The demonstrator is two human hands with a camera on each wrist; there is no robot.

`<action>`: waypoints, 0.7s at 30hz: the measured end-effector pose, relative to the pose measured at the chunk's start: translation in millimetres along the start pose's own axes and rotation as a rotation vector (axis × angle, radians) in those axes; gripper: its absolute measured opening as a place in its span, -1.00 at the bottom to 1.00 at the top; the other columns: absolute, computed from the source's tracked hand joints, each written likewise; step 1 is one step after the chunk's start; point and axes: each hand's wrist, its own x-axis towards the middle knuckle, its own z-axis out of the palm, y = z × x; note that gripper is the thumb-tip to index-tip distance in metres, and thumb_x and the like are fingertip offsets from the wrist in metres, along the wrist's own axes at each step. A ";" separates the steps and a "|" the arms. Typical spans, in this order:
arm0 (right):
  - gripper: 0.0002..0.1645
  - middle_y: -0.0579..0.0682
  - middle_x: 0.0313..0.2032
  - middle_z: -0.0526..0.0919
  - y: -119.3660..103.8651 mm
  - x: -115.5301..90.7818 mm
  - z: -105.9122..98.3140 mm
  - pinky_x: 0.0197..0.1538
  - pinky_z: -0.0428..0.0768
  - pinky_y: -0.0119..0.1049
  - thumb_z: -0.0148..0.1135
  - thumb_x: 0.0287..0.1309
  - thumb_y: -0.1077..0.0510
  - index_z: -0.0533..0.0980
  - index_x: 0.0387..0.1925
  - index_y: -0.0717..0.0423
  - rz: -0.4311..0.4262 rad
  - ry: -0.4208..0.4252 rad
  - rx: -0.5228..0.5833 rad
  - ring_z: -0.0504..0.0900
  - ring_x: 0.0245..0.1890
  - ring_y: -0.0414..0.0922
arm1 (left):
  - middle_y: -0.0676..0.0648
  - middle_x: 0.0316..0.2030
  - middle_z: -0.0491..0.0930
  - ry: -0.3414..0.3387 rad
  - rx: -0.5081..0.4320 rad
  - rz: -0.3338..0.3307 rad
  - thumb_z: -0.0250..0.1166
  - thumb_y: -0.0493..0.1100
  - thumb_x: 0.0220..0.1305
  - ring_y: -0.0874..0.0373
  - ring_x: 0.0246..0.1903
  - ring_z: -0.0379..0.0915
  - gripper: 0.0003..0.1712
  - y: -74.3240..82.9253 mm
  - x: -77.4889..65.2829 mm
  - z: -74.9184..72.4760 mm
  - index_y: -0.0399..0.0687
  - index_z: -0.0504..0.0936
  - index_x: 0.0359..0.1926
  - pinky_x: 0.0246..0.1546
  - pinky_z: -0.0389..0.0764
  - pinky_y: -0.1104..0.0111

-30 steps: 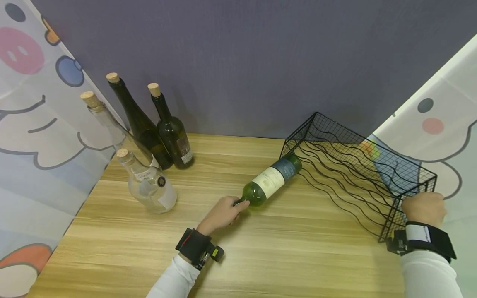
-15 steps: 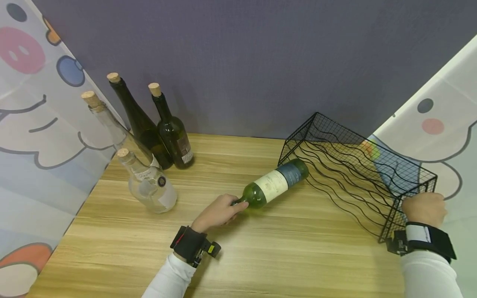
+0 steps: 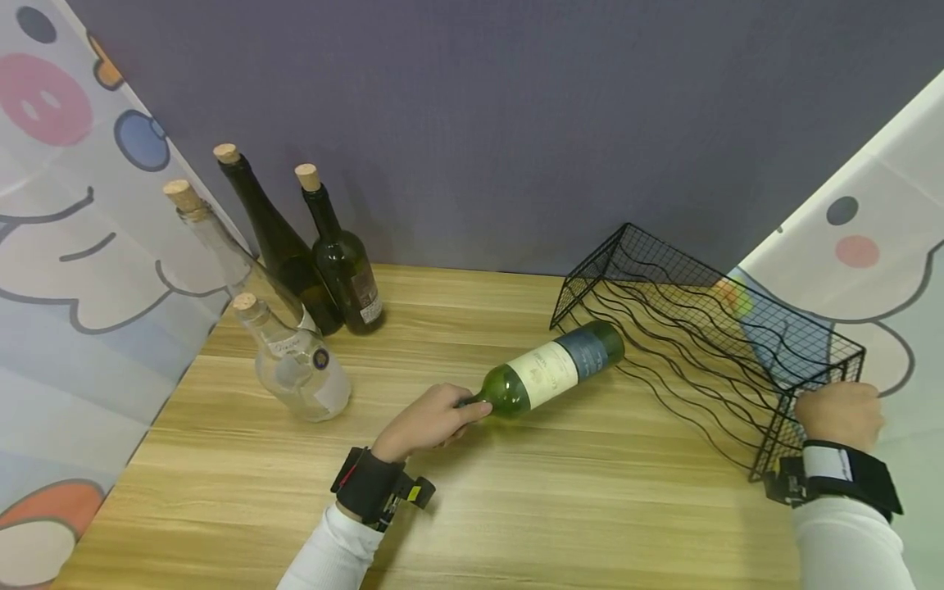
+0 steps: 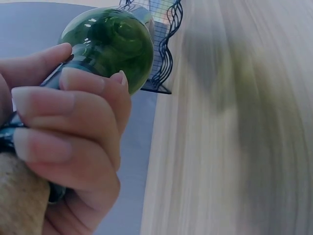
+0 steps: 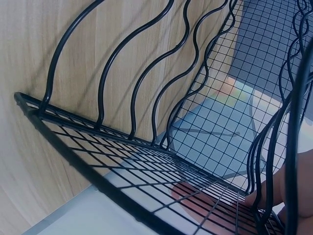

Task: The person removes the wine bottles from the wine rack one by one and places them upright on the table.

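A green wine bottle [image 3: 549, 373] with a cream and blue label lies tilted in mid-view, its base toward the wire rack. My left hand [image 3: 428, 419] grips it by the neck; in the left wrist view the fingers curl round the neck, below the green shoulder [image 4: 112, 51], with a cork [image 4: 22, 193] at the near end. The black wire wine rack [image 3: 745, 315], with wavy bars, stands on the right. Its near right end is held by my right hand [image 3: 841, 416]; in the right wrist view fingertips [image 5: 276, 191] show behind the bars, the rest out of frame.
Several corked bottles stand at the back left: a tall dark bottle [image 3: 283, 254], a shorter dark bottle [image 3: 347, 274], a tall clear bottle [image 3: 239, 266] and a round clear bottle [image 3: 306, 377]. A grey panel [image 3: 472, 131] closes off the back of the wooden table [image 3: 590, 508].
The green bottle's base has swung right and toward me, so the bottle points more sideways. My left hand has drawn slightly left. The right hand and the rack stay put.
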 end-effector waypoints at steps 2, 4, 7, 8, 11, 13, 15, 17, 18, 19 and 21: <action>-0.19 0.75 0.14 0.27 -0.3 0.5 0.1 -0.18 0.60 0.21 -0.11 0.19 0.15 0.00 0.22 0.80 0.007 0.001 0.011 0.37 0.12 0.57 | 0.11 -0.80 0.29 0.002 -0.001 0.003 0.10 0.10 0.45 0.27 -0.81 0.15 -0.49 1.8 -0.5 -0.8 -0.19 0.49 -0.53 -0.72 0.23 0.43; -0.19 0.76 0.13 0.28 0.3 1.3 0.4 -0.24 0.61 0.19 -0.11 0.19 0.15 0.01 0.21 0.80 0.005 0.005 0.008 0.39 0.10 0.57 | 0.11 -0.80 0.29 0.005 0.005 0.011 0.09 0.11 0.45 0.27 -0.82 0.15 -0.50 3.6 -0.8 -1.4 -0.13 0.47 -0.55 -0.72 0.24 0.43; -0.20 0.76 0.12 0.29 0.8 2.0 1.0 -0.30 0.61 0.17 -0.12 0.19 0.15 0.02 0.21 0.80 0.007 0.008 0.004 0.41 0.08 0.57 | 0.11 -0.80 0.28 0.014 0.004 0.015 0.09 0.13 0.45 0.27 -0.82 0.15 -0.49 6.8 -1.0 -1.7 -0.10 0.45 -0.57 -0.72 0.24 0.43; -0.20 0.76 0.12 0.29 0.9 2.1 1.2 -0.30 0.61 0.17 -0.11 0.19 0.15 0.02 0.20 0.81 0.004 0.011 -0.001 0.41 0.07 0.57 | 0.11 -0.80 0.28 0.017 0.000 0.013 0.09 0.13 0.45 0.27 -0.82 0.15 -0.48 7.8 -1.1 -1.6 -0.12 0.44 -0.57 -0.71 0.24 0.43; -0.21 0.76 0.10 0.30 0.7 1.9 1.5 -0.28 0.61 0.17 -0.11 0.19 0.16 0.03 0.19 0.82 -0.003 0.013 -0.019 0.41 0.07 0.57 | 0.11 -0.81 0.28 0.024 -0.021 0.003 0.11 0.14 0.43 0.27 -0.82 0.16 -0.45 11.0 -1.9 -1.0 -0.18 0.45 -0.56 -0.71 0.24 0.42; -0.21 0.76 0.10 0.31 0.3 1.5 1.7 -0.26 0.62 0.16 -0.10 0.19 0.16 0.03 0.19 0.82 -0.004 0.016 -0.029 0.42 0.06 0.56 | 0.10 -0.81 0.28 0.027 -0.033 -0.006 0.12 0.15 0.42 0.27 -0.82 0.15 -0.44 12.8 -2.9 -0.9 -0.21 0.45 -0.56 -0.70 0.24 0.42; -0.21 0.76 0.10 0.32 -0.3 0.6 1.5 -0.26 0.63 0.15 -0.10 0.18 0.16 0.04 0.18 0.83 -0.005 0.014 -0.036 0.43 0.06 0.56 | 0.10 -0.81 0.28 0.028 -0.041 -0.014 0.13 0.15 0.41 0.28 -0.83 0.15 -0.43 14.8 -4.3 -1.3 -0.21 0.45 -0.57 -0.71 0.24 0.42; -0.20 0.76 0.10 0.31 -0.8 -0.1 1.4 -0.26 0.63 0.15 -0.10 0.18 0.16 0.03 0.19 0.83 -0.004 0.011 -0.035 0.42 0.06 0.56 | 0.09 -0.80 0.29 0.032 -0.044 -0.020 0.14 0.15 0.41 0.28 -0.83 0.14 -0.44 16.7 -6.3 -2.5 -0.20 0.45 -0.57 -0.71 0.24 0.42; -0.20 0.75 0.11 0.31 -1.0 -0.6 1.2 -0.26 0.63 0.16 -0.10 0.18 0.16 0.03 0.19 0.82 0.000 0.010 -0.028 0.42 0.07 0.56 | 0.09 -0.80 0.29 0.033 -0.048 -0.023 0.14 0.15 0.41 0.28 -0.83 0.14 -0.45 18.0 -7.5 -3.4 -0.18 0.44 -0.58 -0.71 0.24 0.41; -0.20 0.75 0.11 0.30 -1.1 -0.9 1.1 -0.28 0.63 0.15 -0.11 0.18 0.16 0.03 0.19 0.82 0.001 0.008 -0.026 0.42 0.06 0.56 | 0.08 -0.80 0.29 0.033 -0.054 -0.027 0.14 0.14 0.41 0.27 -0.82 0.13 -0.46 19.2 -8.7 -4.5 -0.16 0.43 -0.58 -0.72 0.24 0.41; -0.20 0.76 0.11 0.29 -1.3 -1.4 0.7 -0.30 0.63 0.15 -0.11 0.18 0.16 0.02 0.20 0.82 0.002 0.007 -0.017 0.41 0.05 0.56 | 0.07 -0.79 0.29 0.035 -0.065 -0.031 0.15 0.13 0.40 0.26 -0.82 0.14 -0.48 21.8 -10.8 -6.5 -0.11 0.42 -0.59 -0.72 0.24 0.41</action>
